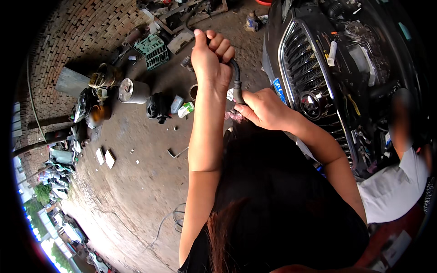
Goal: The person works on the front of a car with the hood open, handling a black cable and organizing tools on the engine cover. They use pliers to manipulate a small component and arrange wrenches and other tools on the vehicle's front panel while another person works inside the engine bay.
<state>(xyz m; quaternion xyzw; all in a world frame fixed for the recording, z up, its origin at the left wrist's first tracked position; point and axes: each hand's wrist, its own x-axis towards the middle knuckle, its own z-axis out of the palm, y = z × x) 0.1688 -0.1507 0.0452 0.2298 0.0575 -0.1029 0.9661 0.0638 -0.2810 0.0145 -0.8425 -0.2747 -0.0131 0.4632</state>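
My left hand (pixel 214 57) is raised with its fingers wrapped round a dark, curved rubber hose (pixel 236 73). The hose runs out above that hand and bends down beside it to my right hand (pixel 257 109), which is closed on a thicker, ribbed section near its lower end. Some small pink material (pixel 234 116) lies or hangs just behind my right hand; I cannot make out what it is. Right of my hands is the front of a black car with a chrome grille (pixel 298 59) and tools (pixel 332 53) on its engine area.
A co-worker's sleeve (pixel 391 186) and arm are at the right. On the floor stand a metal drum (pixel 133 91), a green crate (pixel 150 50), a black bundle (pixel 158 109) and a bent bar (pixel 175 154). Loose cable (pixel 175 218) lies behind me. Clutter lines the brick wall (pixel 68 32).
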